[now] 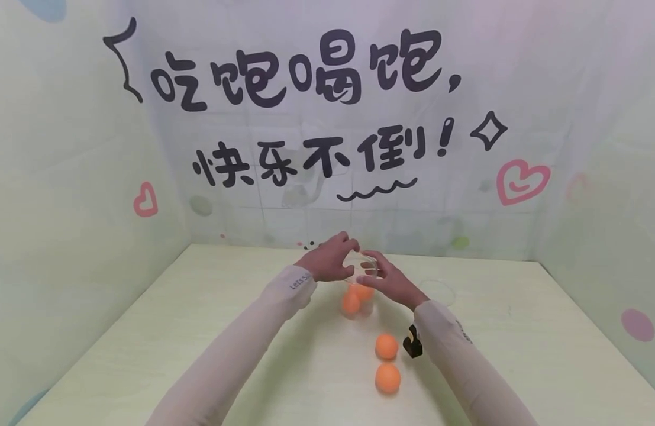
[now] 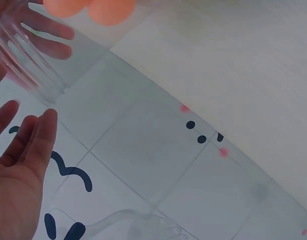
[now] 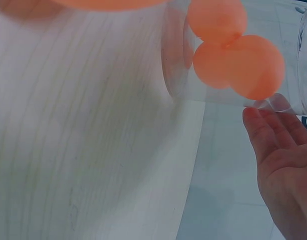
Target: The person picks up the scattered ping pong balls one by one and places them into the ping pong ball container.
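Note:
A clear jar (image 3: 181,85) stands near the back of the tabletop, with several orange table-tennis balls (image 3: 256,67) inside. My right hand (image 1: 393,281) grips the jar around its mouth, its fingers (image 3: 266,130) against the wall in the right wrist view. From the other side my left hand (image 1: 329,260) reaches to the rim, holding nothing. Its fingertips (image 2: 48,117) are extended close above the rim (image 2: 56,95) in the left wrist view. Two loose orange table-tennis balls lie in front of the jar, a farther one (image 1: 387,346) and a nearer one (image 1: 388,378).
A faint clear ring-shaped piece (image 1: 438,291) lies on the pale wooden table (image 1: 199,331) right of the jar. A small black object (image 1: 412,342) shows beside my right sleeve. Printed cloth walls (image 1: 284,225) enclose the table at the back and both sides.

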A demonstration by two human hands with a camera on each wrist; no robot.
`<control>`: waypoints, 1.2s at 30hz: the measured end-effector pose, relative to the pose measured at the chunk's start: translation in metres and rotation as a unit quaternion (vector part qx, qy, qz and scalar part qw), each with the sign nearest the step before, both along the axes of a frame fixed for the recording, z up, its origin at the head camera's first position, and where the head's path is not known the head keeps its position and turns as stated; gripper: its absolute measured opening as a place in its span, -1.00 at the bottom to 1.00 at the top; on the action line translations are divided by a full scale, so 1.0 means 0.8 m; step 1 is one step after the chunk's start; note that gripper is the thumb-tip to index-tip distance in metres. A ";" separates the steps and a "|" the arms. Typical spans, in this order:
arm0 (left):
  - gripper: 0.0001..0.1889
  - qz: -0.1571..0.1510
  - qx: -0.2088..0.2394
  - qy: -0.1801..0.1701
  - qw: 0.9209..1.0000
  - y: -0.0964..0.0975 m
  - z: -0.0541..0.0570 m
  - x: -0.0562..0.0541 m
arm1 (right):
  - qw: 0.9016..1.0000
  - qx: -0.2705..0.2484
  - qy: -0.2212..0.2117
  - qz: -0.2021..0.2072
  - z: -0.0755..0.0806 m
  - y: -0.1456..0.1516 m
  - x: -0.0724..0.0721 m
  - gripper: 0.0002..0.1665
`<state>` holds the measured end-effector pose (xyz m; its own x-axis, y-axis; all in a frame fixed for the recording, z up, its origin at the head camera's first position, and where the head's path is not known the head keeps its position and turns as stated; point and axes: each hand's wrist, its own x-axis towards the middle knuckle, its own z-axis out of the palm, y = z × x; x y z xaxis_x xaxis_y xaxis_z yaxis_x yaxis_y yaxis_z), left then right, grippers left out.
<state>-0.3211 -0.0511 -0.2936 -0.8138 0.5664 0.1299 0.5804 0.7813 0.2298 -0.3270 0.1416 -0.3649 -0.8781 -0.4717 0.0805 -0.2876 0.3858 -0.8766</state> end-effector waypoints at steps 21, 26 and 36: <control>-0.19 0.071 0.130 -0.127 0.981 -0.029 -0.037 0.006 | 1.000 -0.010 -0.008 -0.007 -0.003 0.000 0.003 -0.19; -0.17 0.068 0.190 -0.146 0.969 -0.028 -0.051 0.005 | 1.000 -0.004 -0.002 -0.009 -0.002 0.001 0.004 -0.20; -0.15 0.032 0.242 -0.160 0.956 -0.028 -0.074 0.001 | 1.000 0.000 -0.011 -0.023 -0.006 -0.004 0.005 -0.19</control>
<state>-0.3203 -0.0738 -0.3531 -0.8866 0.4510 0.1028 0.3744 0.5692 0.7320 -0.3228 0.1381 -0.3699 -0.9003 -0.4310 0.0603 -0.2499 0.3985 -0.8825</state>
